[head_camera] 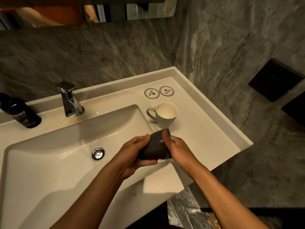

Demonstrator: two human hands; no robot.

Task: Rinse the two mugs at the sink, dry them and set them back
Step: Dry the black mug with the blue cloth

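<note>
Over the sink (49, 146), two hands (132, 152) hold one dark mug (155, 147).

The counter (206, 133) carries a mug (165, 115), two coasters (159, 93) behind it, a bottle (21, 113) far left.

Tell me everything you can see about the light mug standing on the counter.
The light mug is pale grey outside with a cream-white inside, glazed like ceramic. It stands upright on the white counter just right of the basin, in front of two round printed coasters. Its loop handle points left toward the basin. It looks empty. Neither hand touches it; both hold the dark mug nearer the camera.
</note>
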